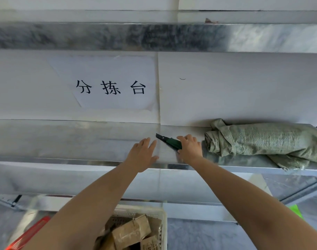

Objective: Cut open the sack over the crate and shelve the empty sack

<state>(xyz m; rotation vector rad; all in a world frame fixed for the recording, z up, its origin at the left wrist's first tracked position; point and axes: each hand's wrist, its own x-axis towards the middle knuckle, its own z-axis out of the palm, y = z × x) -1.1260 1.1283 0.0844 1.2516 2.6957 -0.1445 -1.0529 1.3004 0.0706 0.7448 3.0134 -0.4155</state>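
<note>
A crumpled grey-green sack (pixel 262 139) lies on the metal shelf (pixel 63 139), at its right end. My right hand (pixel 189 147) grips a green utility knife (pixel 170 142) just left of the sack, with the black blade end pointing up and to the left. My left hand (pixel 144 152) is open with its fingers straight, reaching over the shelf's front edge beside the knife. Below, at the bottom of the head view, a white perforated crate (pixel 161 219) holds several brown cardboard parcels (pixel 131 231).
A paper sign (pixel 110 87) with black characters is stuck on the white wall behind the shelf. A second metal shelf (pixel 154 37) runs above. A red item (pixel 27 235) lies at the lower left, and a bright green item (pixel 296 211) at the lower right.
</note>
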